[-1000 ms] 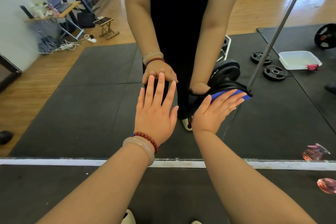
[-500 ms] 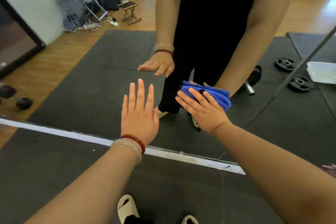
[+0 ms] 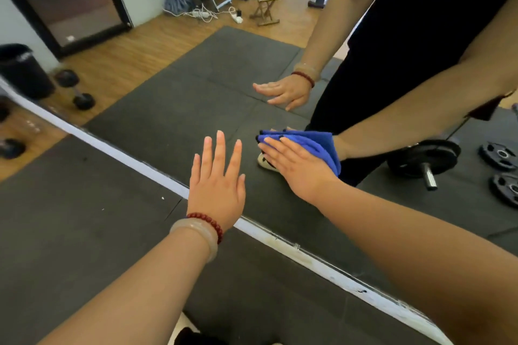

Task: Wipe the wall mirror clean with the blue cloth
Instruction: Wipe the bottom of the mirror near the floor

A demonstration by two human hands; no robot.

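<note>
Nearest us, over the dark floor mat (image 3: 70,232) and the white lower edge of the wall mirror (image 3: 173,109), our left hand (image 3: 215,187) hovers flat, fingers straight and spread, holding nothing. Just beyond, to the right, our right hand (image 3: 297,168) presses the folded blue cloth (image 3: 319,143) low against the glass with straight fingers. Farther right, weight plates (image 3: 499,154) show in reflection.

**Fleece on glass**

The blue cloth (image 3: 316,145) is looking soft and fleecy against the smooth, glossy glass of the wall mirror (image 3: 196,87). The floor mat (image 3: 84,218) is showing matt, grainy black rubber. Red beads (image 3: 208,223) and a pale bangle (image 3: 196,235) are gleaming, polished.
</note>
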